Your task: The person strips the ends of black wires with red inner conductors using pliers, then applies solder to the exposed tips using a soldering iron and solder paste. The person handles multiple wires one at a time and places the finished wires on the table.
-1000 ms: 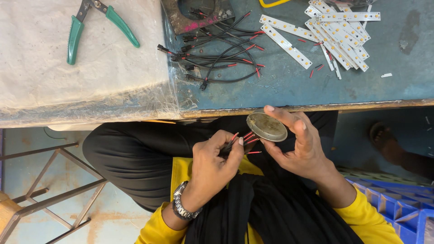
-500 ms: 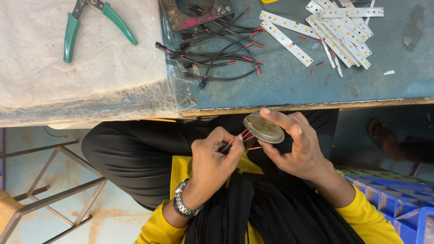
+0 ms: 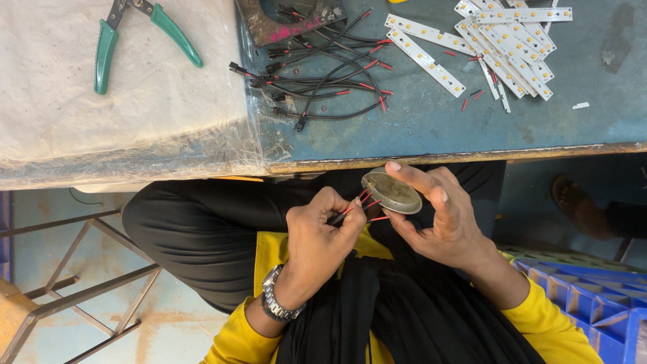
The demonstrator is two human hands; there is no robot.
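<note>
My right hand [image 3: 441, 219] holds a round metal disc [image 3: 392, 192] by its rim, just below the table edge and above my lap. My left hand [image 3: 323, 236] pinches thin red and black wires [image 3: 360, 205] whose red tips touch the disc's left side. A metal watch [image 3: 278, 303] sits on my left wrist. Both sleeves are yellow, and a black cloth hangs down between my arms.
On the blue table [image 3: 438, 128] lie a bundle of black and red wires [image 3: 323, 67], several white light strips [image 3: 499, 37] and cut red wire bits. Green-handled pliers [image 3: 128, 37] rest on plastic-covered white cloth [image 3: 101, 108]. A blue crate [image 3: 593, 296] stands at lower right, a metal frame [image 3: 74, 283] at lower left.
Both hands and the disc stay at nearly the same spot under the table edge. My left hand has brought the wire tips closer against the disc's side.
</note>
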